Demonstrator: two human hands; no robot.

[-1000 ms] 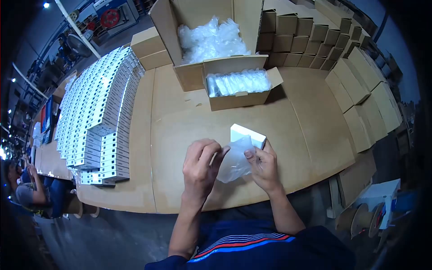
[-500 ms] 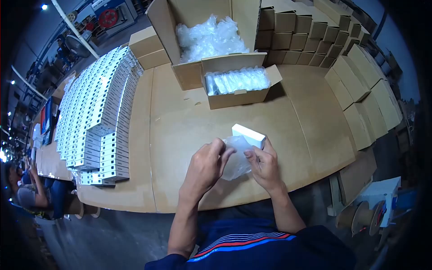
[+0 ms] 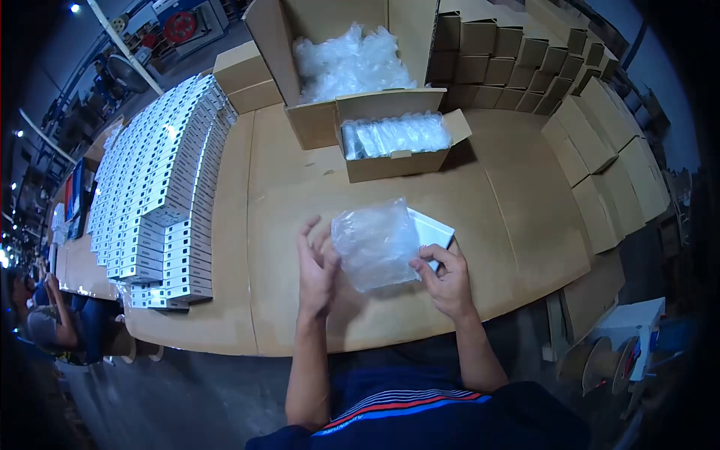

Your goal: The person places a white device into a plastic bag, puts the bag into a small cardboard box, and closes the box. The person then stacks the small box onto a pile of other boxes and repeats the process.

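My right hand [image 3: 444, 281] grips a small white box [image 3: 433, 231] and pinches the right edge of a clear plastic bag [image 3: 375, 244] against it. The bag is spread out flat and overlaps the left part of the box. At the bag's left edge is my left hand [image 3: 318, 274], fingers apart and pointing up. Beyond the hands, an open cardboard carton [image 3: 394, 165] contains a row of items wrapped in clear plastic.
Stacks of white boxes [image 3: 169, 180] line the table's left side. Behind the carton, a large box contains a heap of clear plastic bags [image 3: 352, 67]. Brown cartons [image 3: 499, 71] are piled at the back right, with more cartons [image 3: 611, 169] along the right edge. Another person [image 3: 64, 319] sits far left.
The bag, crumpled between both hands before, is now spread out wide. My left hand has moved left and its fingers have opened. The white box has tilted and shifted slightly right.
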